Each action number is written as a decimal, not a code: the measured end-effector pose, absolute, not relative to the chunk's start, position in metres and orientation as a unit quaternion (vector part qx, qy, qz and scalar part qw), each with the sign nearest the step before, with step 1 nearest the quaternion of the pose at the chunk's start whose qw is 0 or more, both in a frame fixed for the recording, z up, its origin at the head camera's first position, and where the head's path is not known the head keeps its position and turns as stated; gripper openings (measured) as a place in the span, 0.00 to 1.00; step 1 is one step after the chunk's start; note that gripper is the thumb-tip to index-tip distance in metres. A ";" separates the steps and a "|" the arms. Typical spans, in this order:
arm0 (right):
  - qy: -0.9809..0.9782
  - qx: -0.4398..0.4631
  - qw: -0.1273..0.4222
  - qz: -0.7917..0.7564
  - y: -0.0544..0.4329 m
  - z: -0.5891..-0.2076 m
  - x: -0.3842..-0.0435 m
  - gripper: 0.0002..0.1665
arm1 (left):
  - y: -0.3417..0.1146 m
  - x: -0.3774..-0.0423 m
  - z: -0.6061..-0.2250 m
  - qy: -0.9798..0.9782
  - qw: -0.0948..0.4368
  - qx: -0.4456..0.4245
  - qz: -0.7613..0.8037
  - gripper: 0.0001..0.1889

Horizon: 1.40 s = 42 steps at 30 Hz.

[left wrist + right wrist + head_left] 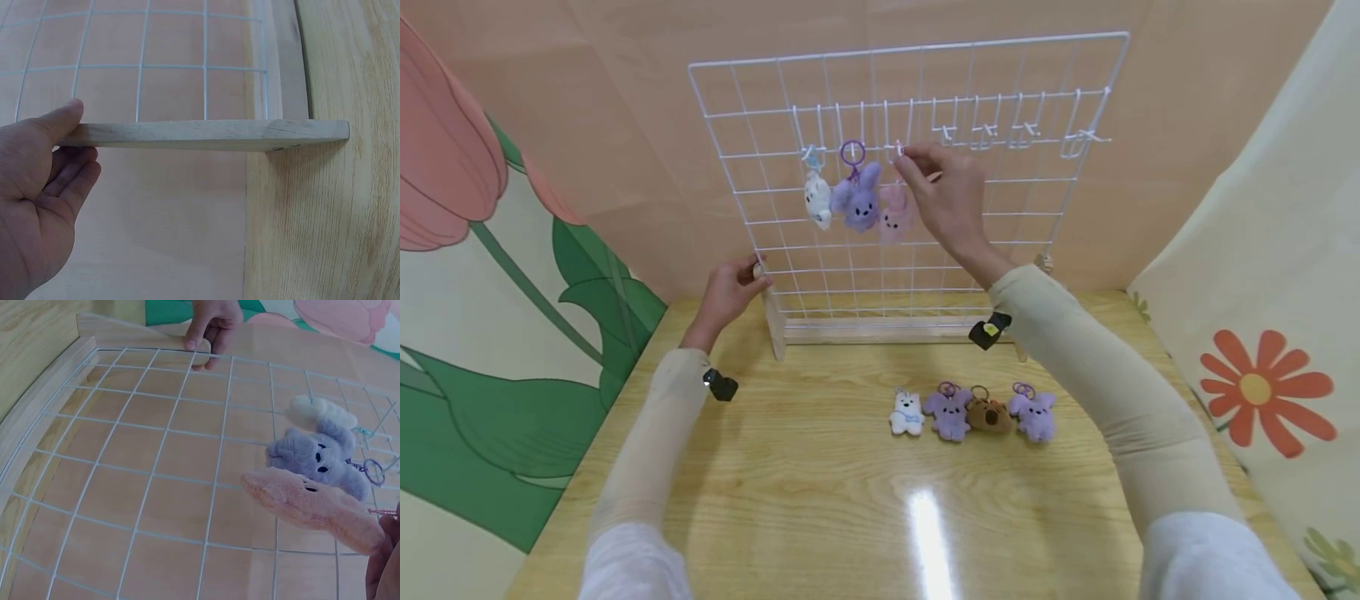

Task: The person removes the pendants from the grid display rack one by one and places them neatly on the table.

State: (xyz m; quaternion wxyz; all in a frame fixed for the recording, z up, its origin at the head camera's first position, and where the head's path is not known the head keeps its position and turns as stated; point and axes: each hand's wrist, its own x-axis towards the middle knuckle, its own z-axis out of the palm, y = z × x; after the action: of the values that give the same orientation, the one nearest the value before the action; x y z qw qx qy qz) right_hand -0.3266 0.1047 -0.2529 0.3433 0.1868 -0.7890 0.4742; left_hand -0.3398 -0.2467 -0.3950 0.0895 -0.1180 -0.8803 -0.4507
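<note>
My right hand point(951, 196) pinches the pink cord or ring at the top of a pink plush keychain point(895, 218), up at a hook on a white wire grid rack point(872, 52). The fingertips partly hide that hook. Left of it hang a purple plush keychain point(860, 200) and a white plush keychain point(817, 200). With thumb and fingers on either side, my left hand point(37, 187) grips the wooden side post point(187, 132) of the rack. The right wrist view has the pink plush point(312, 506) hanging close beside the purple one point(319, 456).
Several empty-looking hooks point(1022, 132) line the grid to the right. On the wooden table point(790, 500) lie a white bear plush point(907, 414), a purple plush point(950, 417), a brown plush point(987, 416) and another purple plush point(1035, 417). A flowered curtain point(1255, 387) borders the right side.
</note>
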 end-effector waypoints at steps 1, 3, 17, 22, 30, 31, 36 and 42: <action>-0.788 0.188 0.346 0.473 0.105 -0.253 -0.327 0.12 | -0.247 -0.340 -0.395 -0.880 0.091 -0.119 -0.451 0.26; -0.785 0.189 0.351 0.474 0.105 -0.253 -0.327 0.11 | -0.247 -0.340 -0.395 -0.878 0.092 -0.120 -0.453 0.27; -0.757 0.189 0.360 0.511 0.105 -0.251 -0.322 0.11 | -0.247 -0.341 -0.397 -0.879 0.089 -0.123 -0.452 0.28; -0.755 0.189 0.355 0.518 0.107 -0.250 -0.315 0.11 | -0.247 -0.341 -0.397 -0.880 0.094 -0.126 -0.447 0.27; -0.746 0.213 0.361 0.517 0.109 -0.248 -0.298 0.11 | -0.247 -0.340 -0.397 -0.881 0.096 -0.124 -0.445 0.27; -0.745 0.217 0.364 0.516 0.109 -0.248 -0.296 0.11 | -0.247 -0.340 -0.396 -0.881 0.095 -0.124 -0.446 0.27; -0.751 0.228 0.360 0.505 0.111 -0.250 -0.289 0.12 | -0.246 -0.340 -0.396 -0.881 0.088 -0.117 -0.449 0.28; -0.767 0.235 0.340 0.490 0.113 -0.254 -0.282 0.13 | -0.246 -0.340 -0.395 -0.878 0.087 -0.115 -0.457 0.27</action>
State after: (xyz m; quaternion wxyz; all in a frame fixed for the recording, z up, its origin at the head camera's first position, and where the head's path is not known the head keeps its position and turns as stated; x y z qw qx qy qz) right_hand -0.2817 0.1133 -0.2535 0.3404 0.2352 -0.7674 0.4899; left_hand -0.3401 -0.2462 -0.3952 0.0874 -0.1153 -0.8776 -0.4571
